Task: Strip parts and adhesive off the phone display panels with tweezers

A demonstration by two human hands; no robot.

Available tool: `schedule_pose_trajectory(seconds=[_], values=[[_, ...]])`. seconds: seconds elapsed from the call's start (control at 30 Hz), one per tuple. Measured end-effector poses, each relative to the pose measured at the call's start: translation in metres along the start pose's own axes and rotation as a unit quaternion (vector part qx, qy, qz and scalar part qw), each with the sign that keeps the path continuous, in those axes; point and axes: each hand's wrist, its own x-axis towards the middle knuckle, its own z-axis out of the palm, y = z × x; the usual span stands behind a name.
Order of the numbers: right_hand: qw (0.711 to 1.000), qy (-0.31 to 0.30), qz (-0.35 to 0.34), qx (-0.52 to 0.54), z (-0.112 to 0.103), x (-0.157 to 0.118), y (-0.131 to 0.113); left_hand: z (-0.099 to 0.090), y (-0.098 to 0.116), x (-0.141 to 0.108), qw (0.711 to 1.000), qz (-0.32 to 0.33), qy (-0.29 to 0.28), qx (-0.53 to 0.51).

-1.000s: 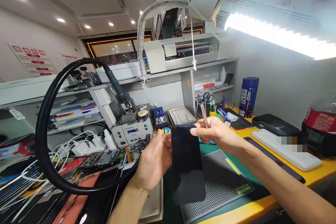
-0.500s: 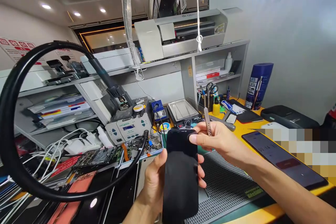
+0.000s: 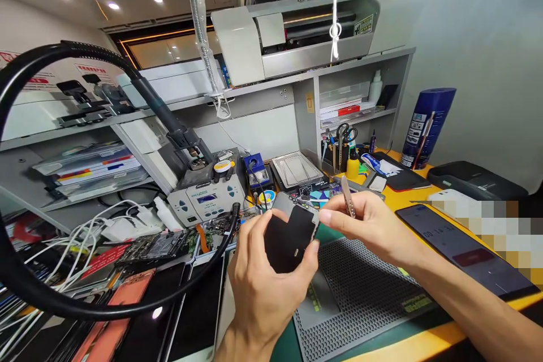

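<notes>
Far left: white cables (image 3: 78, 254) in a tangle, black hose (image 3: 127, 311) looping over the clutter. Below them a salmon-coloured panel (image 3: 116, 305) lies beside dark panels (image 3: 169, 308); circuit boards (image 3: 159, 243) sit just behind. Next, grey rework station (image 3: 206, 203) with front buttons and a small display, roll of tape on top; blue soldering stand (image 3: 254, 165) right beside it.

Centre: left hand (image 3: 271, 285) raised, palm side away, fingers curled to a narrow grip on the black phone part (image 3: 286, 240). Thumb on its right edge, fingers on its left. Phone part is up in the air, tilted, component side to the camera, small metal bits along the upper right edge; lower end hidden by the hand. Behind it, flat heating plate (image 3: 297, 172) on the bench. Under the hands, grey perforated mat (image 3: 377, 288) on a green mat (image 3: 284, 345).

Right of that: right hand (image 3: 373, 218), fingers closed round tweezers (image 3: 348, 198), handle end up, leaning left, tips hidden. Thumb tip right at the phone part's upper right edge; contact can't be told. Behind: yellow bottle (image 3: 352, 165), scissors (image 3: 347, 133). Far right: blue canister (image 3: 428, 129), phone with a timer (image 3: 456, 249) lying screen up, black case (image 3: 477, 178) behind it.
</notes>
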Motion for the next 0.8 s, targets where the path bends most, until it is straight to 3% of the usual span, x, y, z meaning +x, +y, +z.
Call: schedule_pose_trajectory(seconds=[0.1,0.17,0.2,0.27,0.33,0.4,0.43,0.47,0.53,0.7,0.8], values=[[1.0,0.018,0.0,-0.016,0.001,0.003,0.003,-0.002,0.001,-0.001,0.999,-0.037,-0.013,-0.007],[1.0,0.022,-0.002,-0.02,0.0,0.005,0.005,-0.007,0.002,0.003,0.981,-0.149,-0.055,-0.108],[1.0,0.019,-0.002,-0.02,-0.001,0.006,0.006,-0.01,0.003,0.006,0.953,-0.224,-0.085,-0.188],[1.0,0.004,0.003,-0.016,-0.004,0.007,0.009,-0.018,0.002,0.015,0.837,-0.372,-0.148,-0.374],[1.0,-0.014,0.014,-0.006,-0.005,0.007,0.012,-0.023,-0.001,0.024,0.684,-0.458,-0.238,-0.516],[0.999,-0.028,0.024,0.007,-0.004,0.007,0.014,-0.025,-0.003,0.029,0.534,-0.503,-0.348,-0.584],[0.999,-0.031,0.028,0.013,-0.003,0.007,0.015,-0.025,-0.004,0.03,0.477,-0.513,-0.387,-0.6],[0.999,-0.032,0.031,0.019,-0.002,0.006,0.015,-0.024,-0.004,0.03,0.438,-0.519,-0.408,-0.61],[0.999,-0.024,0.034,0.03,0.0,0.006,0.014,-0.022,-0.002,0.026,0.41,-0.528,-0.406,-0.624],[0.995,0.046,0.017,0.083,0.0,0.004,0.007,-0.019,0.003,0.019,0.42,-0.524,-0.38,-0.636],[0.984,0.104,-0.001,0.143,-0.005,0.006,0.003,-0.019,0.003,0.017,0.403,-0.522,-0.389,-0.643]])
